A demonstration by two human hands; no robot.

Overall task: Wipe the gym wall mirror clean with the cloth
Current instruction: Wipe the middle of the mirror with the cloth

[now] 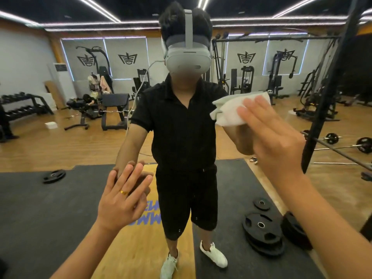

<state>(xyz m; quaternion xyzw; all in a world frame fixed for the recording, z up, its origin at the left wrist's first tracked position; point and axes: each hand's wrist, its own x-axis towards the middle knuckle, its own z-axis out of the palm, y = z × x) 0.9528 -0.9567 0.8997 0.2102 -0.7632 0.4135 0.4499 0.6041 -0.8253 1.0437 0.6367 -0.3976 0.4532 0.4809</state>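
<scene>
Subject: large gym wall mirror (50, 150), filling almost the whole frame. The room appears only as a reflection in it.

Cloth: white folded cloth (231, 109), right of centre and slightly above mid-height, lying flat against the glass.

Right hand (275, 141): fingers straight and slightly spread, palm and fingers pressing the cloth onto the mirror. It is not curled round the cloth. Judgement: a flat palm spreads pressure over the whole fold, which suits broad wiping strokes. The fold gives a thicker pad and spare clean faces.

Left hand (122, 200): lower centre-left, open with fingers extended, fingertips meeting their own reflection, so it is touching the glass. It holds nothing. A gold ring (123, 192) sits on one finger. Judgement: this hand probably steadies the person while the other one wipes. Bare skin on the glass may leave fresh prints there that need a pass.

Progress: wiping is under way in the right-hand region. I cannot tell from this frame which areas are already clean.

Containers: no bucket, spray bottle or bin is visible. The nearest thing is a dark dumbbell rack (24, 105) at mid-left, holding rows of dumbbells.

Surroundings in the reflection: a stack of black weight plates (261, 228) on the dark floor mat at lower right, a single plate (54, 176) on the mat at left, and gym machines along the far wall.
</scene>
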